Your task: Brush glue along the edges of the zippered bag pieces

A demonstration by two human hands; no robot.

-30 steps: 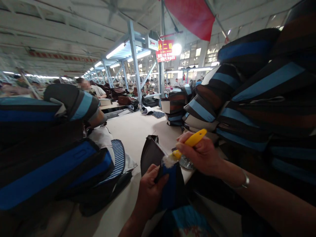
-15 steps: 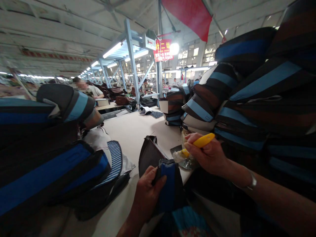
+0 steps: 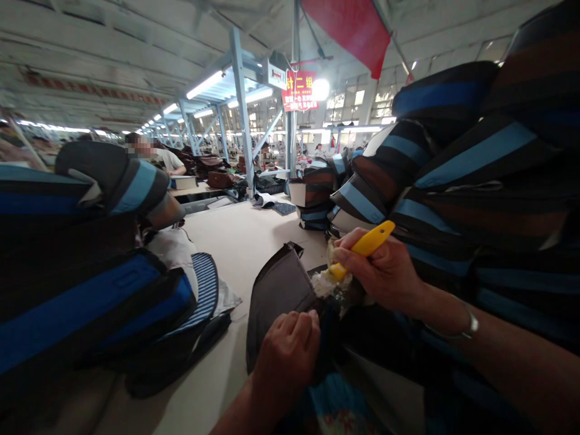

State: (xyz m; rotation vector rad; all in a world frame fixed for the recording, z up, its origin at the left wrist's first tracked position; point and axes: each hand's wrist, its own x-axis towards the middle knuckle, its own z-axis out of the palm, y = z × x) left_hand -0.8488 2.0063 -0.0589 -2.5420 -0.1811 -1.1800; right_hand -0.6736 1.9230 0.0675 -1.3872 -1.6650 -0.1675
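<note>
Fingers of the right hand [image 3: 385, 272] are wrapped around a yellow-handled brush [image 3: 362, 248], its whitish bristle tip [image 3: 325, 283] pointing down and to the left of the knuckles, just over a small dark dish [image 3: 348, 293] that sits directly beneath them. The left hand [image 3: 285, 356], below and left of the brush, is curled tight on the near edge of a dark fabric bag panel [image 3: 278, 296], which stands tilted up from the fingers toward the bristles. Done well, the step would likely mean a steady pinch on the panel, a light load on the bristles, and strokes kept to the edge nearest the holding fingers so nothing smears onto the face of the cloth. Beyond the hands, the pale worktable [image 3: 244, 241] runs away from the fingertips; stacks of blue-and-black striped bags [image 3: 453, 175] rise right of the brush hand, and another pile [image 3: 90, 254] lies left of the holding hand. A person in a white shirt [image 3: 170, 160] sits far off at the left, under a red sign [image 3: 299, 90].
</note>
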